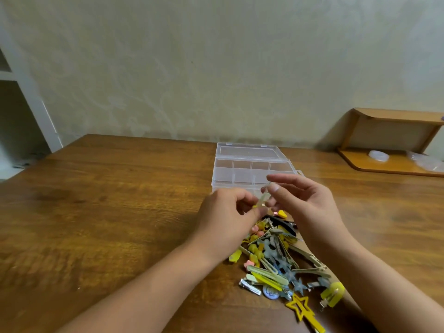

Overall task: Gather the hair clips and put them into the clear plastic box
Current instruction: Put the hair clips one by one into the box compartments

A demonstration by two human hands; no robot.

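Observation:
A clear plastic box [249, 168] with several compartments lies open on the wooden table, its lid flat behind it. In front of it lies a heap of hair clips [276, 255] in yellow, blue, pink and beige. Above the heap's far end, both hands meet on one pale yellow clip [260, 200]. My left hand [225, 217] pinches its lower end. My right hand [305, 205] pinches its upper end with thumb and a fingertip, the other fingers spread towards the box. The clip is blurred.
A yellow star clip [300, 308] lies at the heap's near edge. A small wooden shelf [389, 145] with a tape roll stands at the back right against the wall. The table's left edge [36, 159] runs beside a white frame.

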